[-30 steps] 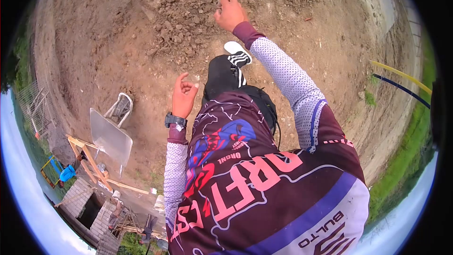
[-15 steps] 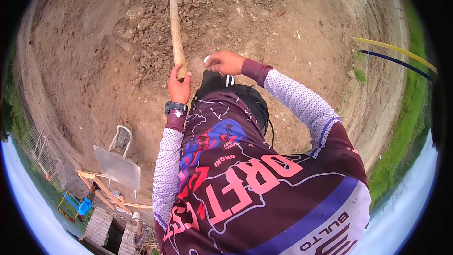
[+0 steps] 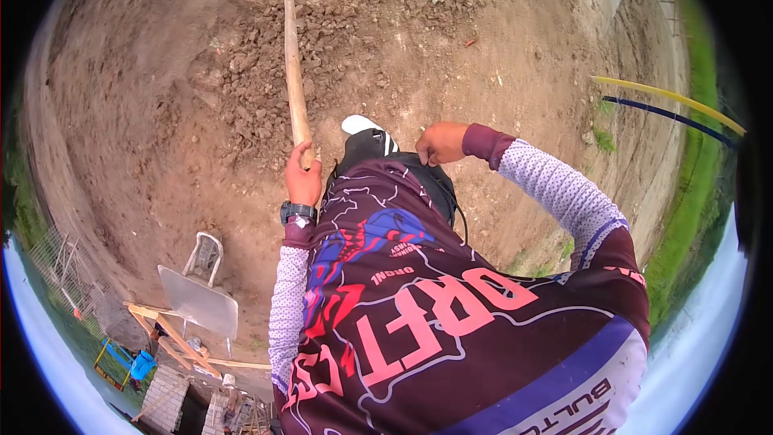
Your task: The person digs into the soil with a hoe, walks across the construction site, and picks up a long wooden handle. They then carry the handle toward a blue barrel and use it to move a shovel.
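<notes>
My left hand point(image 3: 303, 180), with a dark watch on its wrist, is closed around the near end of a long wooden tool handle point(image 3: 294, 72). The handle stretches forward over broken soil, and no tool head can be made out at its far end. My right hand point(image 3: 442, 143) is at the right side of my body, its fingers curled in against my black shorts point(image 3: 433, 181). Whether they pinch the cloth or something else is hidden. A white shoe tip point(image 3: 359, 124) shows just beyond my legs.
Loose clods of earth point(image 3: 258, 89) lie ahead. A wheelbarrow point(image 3: 197, 300) stands at lower left, near a wooden frame point(image 3: 181, 342) and a block wall point(image 3: 165, 395). A person in blue point(image 3: 142, 364) is farther off. Yellow and dark curved strips point(image 3: 668, 97) cross the right side.
My right hand has moved right and back, from above my shoe to the side of my shorts, uncovering the shoe. My left hand keeps hold of the handle.
</notes>
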A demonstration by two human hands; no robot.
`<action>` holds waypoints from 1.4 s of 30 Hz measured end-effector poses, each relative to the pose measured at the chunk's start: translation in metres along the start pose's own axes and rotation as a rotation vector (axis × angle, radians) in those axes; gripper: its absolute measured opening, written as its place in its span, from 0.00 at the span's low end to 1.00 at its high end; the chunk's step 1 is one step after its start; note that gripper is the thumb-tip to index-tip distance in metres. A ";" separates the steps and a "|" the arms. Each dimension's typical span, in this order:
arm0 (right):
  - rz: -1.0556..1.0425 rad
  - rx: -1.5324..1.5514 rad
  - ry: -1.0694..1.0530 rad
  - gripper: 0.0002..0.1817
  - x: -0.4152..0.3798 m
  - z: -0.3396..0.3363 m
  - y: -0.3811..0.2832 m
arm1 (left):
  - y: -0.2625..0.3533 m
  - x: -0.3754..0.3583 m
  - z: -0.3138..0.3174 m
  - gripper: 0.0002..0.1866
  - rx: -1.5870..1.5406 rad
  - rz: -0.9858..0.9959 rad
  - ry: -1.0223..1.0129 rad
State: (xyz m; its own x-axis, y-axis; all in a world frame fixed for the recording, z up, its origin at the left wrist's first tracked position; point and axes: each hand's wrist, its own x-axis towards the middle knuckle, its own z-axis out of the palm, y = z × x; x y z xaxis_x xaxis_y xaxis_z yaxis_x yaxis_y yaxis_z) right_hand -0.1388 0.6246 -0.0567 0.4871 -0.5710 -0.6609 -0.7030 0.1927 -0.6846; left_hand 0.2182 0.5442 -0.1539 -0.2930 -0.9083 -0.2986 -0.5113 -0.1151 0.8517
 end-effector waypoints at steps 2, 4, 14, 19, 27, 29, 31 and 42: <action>-0.023 -0.117 -0.147 0.11 0.000 -0.007 0.007 | -0.009 0.001 0.000 0.23 0.011 0.007 0.023; -0.024 -0.133 -0.178 0.11 -0.008 -0.015 0.004 | -0.015 0.000 0.001 0.23 0.016 0.018 0.037; 0.329 0.322 -0.252 0.15 -0.020 0.007 -0.008 | -0.003 -0.006 0.000 0.22 -0.043 -0.008 0.058; 0.356 0.204 -0.172 0.16 -0.024 0.024 -0.011 | -0.010 0.000 0.002 0.23 -0.150 -0.055 0.015; 0.218 -0.084 0.101 0.22 -0.023 0.058 -0.010 | -0.010 0.000 -0.001 0.23 -0.142 -0.038 -0.023; 0.165 -0.058 0.112 0.20 -0.026 0.049 -0.011 | -0.012 0.000 -0.003 0.23 -0.149 -0.043 -0.032; 0.129 -0.052 0.036 0.20 -0.021 0.039 -0.001 | -0.003 0.000 -0.003 0.23 -0.162 -0.047 -0.040; 0.322 -0.390 -0.260 0.20 -0.041 0.042 -0.045 | 0.004 -0.002 -0.007 0.23 -0.192 -0.091 -0.015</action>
State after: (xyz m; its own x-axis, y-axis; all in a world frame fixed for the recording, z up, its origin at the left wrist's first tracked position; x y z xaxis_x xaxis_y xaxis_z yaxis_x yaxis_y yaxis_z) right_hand -0.1051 0.6730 -0.0120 0.2933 -0.3077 -0.9051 -0.9525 -0.0128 -0.3043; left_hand 0.2223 0.5424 -0.1467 -0.2649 -0.8847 -0.3834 -0.3736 -0.2724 0.8867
